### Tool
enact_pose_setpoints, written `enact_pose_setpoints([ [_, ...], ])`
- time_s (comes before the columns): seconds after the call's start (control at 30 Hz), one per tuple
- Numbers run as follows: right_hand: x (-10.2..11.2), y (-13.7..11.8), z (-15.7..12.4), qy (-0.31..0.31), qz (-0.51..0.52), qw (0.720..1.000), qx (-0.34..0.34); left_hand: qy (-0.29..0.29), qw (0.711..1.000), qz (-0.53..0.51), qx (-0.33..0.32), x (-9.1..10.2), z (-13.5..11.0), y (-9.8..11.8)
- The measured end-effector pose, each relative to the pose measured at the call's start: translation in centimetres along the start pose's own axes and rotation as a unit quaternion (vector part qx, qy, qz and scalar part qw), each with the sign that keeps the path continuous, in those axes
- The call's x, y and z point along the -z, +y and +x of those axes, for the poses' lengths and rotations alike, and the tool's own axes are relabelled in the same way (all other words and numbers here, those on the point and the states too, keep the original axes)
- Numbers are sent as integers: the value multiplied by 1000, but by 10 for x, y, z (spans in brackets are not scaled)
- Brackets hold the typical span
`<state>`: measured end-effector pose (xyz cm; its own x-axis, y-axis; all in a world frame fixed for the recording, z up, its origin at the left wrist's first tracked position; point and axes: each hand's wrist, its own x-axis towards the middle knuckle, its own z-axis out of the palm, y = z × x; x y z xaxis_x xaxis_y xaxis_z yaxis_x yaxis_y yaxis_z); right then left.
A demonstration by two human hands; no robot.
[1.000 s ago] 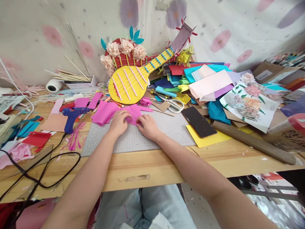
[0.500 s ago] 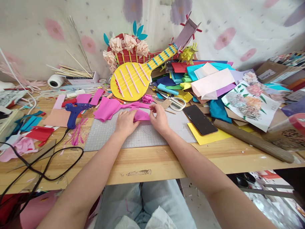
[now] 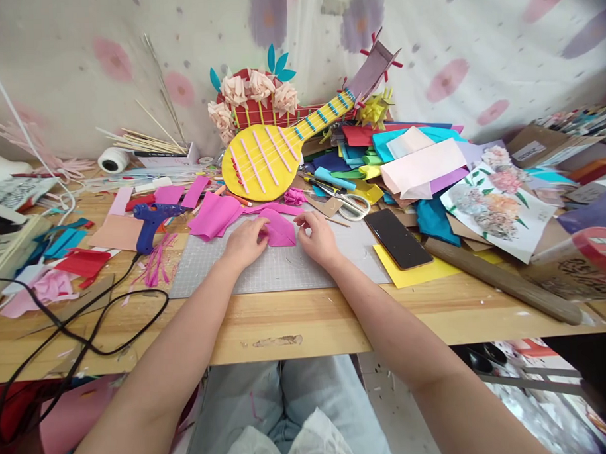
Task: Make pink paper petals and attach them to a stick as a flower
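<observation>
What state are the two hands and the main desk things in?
Pink paper, creased, on the mat
Mat, flat
Left hand, fingers bent, at the paper's left edge
Right hand, fingers bent, near the paper's right edge
Phone, face up, screen dark
Glue gun, on its side; power unclear
Scissors, lying; open or shut unclear
Yellow instrument, strung, propped aslant

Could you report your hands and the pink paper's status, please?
Left hand at left edge of pink paper; right hand by its right. Grey mat beneath. Larger pink sheet nearby, left.

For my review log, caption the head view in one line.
Left hand and right hand flank an angular magenta paper piece on a gray gridded mat.
</observation>
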<state>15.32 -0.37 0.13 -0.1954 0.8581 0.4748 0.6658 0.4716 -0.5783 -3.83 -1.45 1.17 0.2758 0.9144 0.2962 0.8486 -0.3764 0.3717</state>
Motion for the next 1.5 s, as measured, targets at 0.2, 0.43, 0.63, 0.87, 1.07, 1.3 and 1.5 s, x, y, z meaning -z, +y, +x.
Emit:
enact_pose_setpoints([
  [0.2, -3, -2, -2, -50, -14, 998, -24, 81, 997, -16, 1, -6, 6, -5],
  [0.43, -9, -2, -1, -57, 63, 996, -40, 54, 986, -121, 101, -16, 19, -15],
  [0.63, -12, 1, 2, -29, 136, 988, -65, 66, 964, -242, 89, -11, 17, -14],
  [0.87, -8, 2, 4, 24, 118, 993, -15, 5, 975, -222, -1, -4, 13, -4],
  [1.07, 7, 0, 4, 82, 4, 997, -7, -6, 923, -365, 121, -10, 12, 6],
  [1.3, 4, -23, -4, -45, -139, 983, 109, -6, 819, -551, 156, -6, 7, 15],
  [1.5, -2, -14, 2, -87, -164, 979, 81, -13, 885, -439, 153, -12, 6, 12],
])
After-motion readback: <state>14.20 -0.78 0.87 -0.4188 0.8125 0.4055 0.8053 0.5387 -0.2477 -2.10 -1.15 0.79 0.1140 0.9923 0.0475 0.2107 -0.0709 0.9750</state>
